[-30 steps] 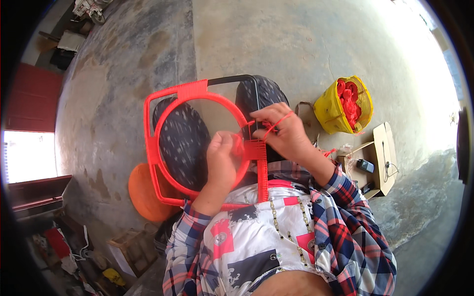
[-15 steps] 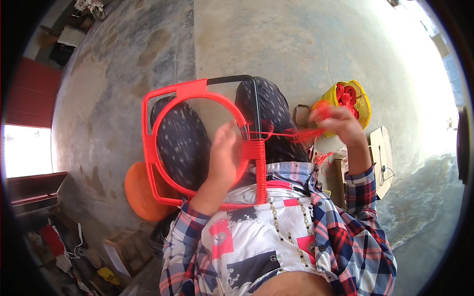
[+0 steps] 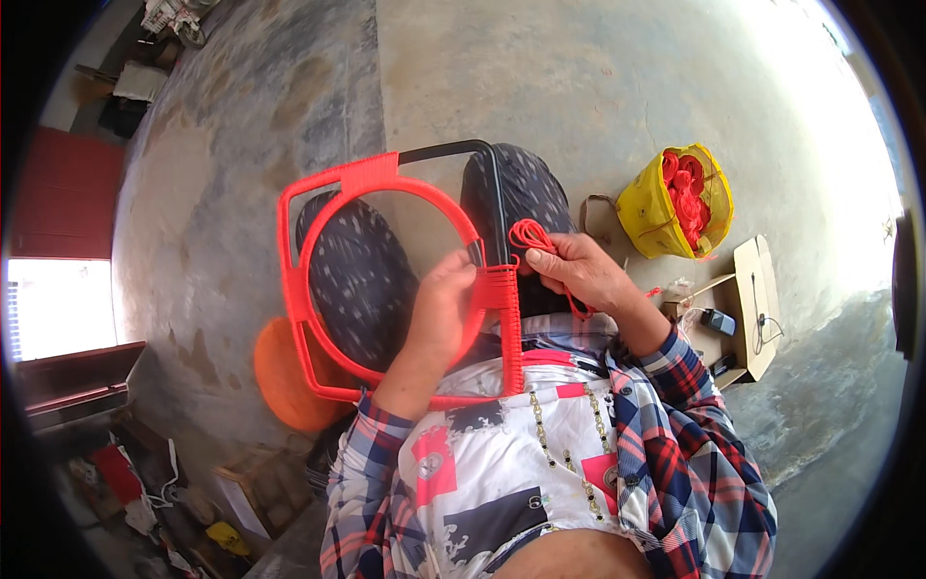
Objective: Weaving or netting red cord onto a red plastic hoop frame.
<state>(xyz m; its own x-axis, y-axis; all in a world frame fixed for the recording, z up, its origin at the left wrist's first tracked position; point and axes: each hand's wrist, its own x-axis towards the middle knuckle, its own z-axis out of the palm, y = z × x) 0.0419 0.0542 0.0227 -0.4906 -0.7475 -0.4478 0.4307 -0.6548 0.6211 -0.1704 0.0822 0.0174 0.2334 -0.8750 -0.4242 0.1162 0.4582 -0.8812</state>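
A square frame (image 3: 287, 232) with a ring inside it rests on my lap, mostly wound in red cord. Its top right corner and upper right side are bare black. My left hand (image 3: 444, 304) is closed around the ring's right side, just left of the cord wraps that join ring and frame. Just right of the frame's right side, my right hand (image 3: 584, 272) pinches a looped bundle of red cord (image 3: 528, 234) between thumb and fingers. Part of the bundle hangs below the palm.
A yellow bag (image 3: 644, 214) of red cord bundles stands on the floor to the right. Nearer lies an opened cardboard box (image 3: 757, 309) with a small dark device (image 3: 718, 321) and cables. An orange round seat (image 3: 294, 372) is at my left, with a wooden crate (image 3: 260, 492) below it.
My right hand has come in from the upper right to the frame's right side, bringing the cord bundle. The cord that stretched taut is now slack. My left hand stays at the ring.
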